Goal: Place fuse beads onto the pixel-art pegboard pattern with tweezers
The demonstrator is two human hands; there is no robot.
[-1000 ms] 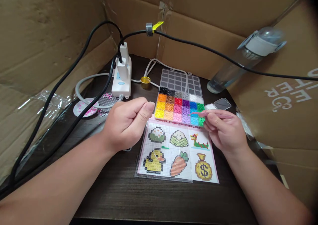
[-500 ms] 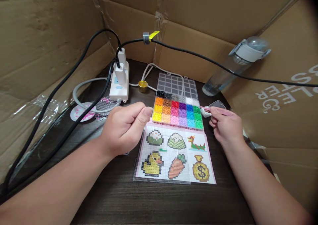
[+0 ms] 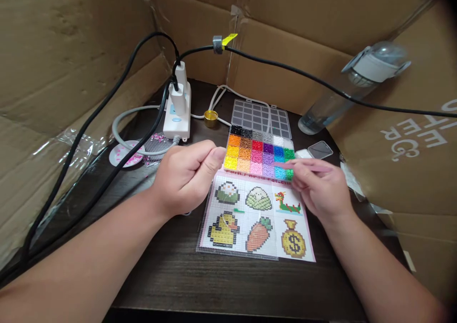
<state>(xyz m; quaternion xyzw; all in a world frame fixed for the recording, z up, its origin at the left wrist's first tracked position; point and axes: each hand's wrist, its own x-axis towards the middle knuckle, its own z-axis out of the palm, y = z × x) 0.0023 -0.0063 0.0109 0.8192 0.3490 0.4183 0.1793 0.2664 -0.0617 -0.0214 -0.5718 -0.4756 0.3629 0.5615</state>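
Note:
My left hand (image 3: pixel 189 175) is a closed fist, thumb pressed along the curled fingers, beside the left edge of the bead box; its inside is hidden. Between thumb and fingers of my right hand (image 3: pixel 317 182) are pink tweezers (image 3: pixel 310 164), pointing left over the lower right of the bead box (image 3: pixel 257 152). Whether a bead is in the tips is too small to tell. Compartments of the box hold small beads sorted by colour. In front of it, a clear pegboard (image 3: pixel 235 253) covers much of a pattern sheet (image 3: pixel 307 251). A short row of green beads (image 3: pixel 239 210) lies on the pegboard.
A power strip (image 3: pixel 176 118) with plugs and black cables (image 3: pixel 285 66) stands at the back left. Nearby are a gold cup (image 3: pixel 211 119) and a white disc (image 3: pixel 121 151) with pink beads. A water bottle (image 3: pixel 342 94) leans at the right against cardboard walls (image 3: pixel 285 14).
My right hand has moved left and toward me, bringing the tweezers from the green compartments to the lower purple and blue ones. The left fist stays closed. The view has shifted slightly.

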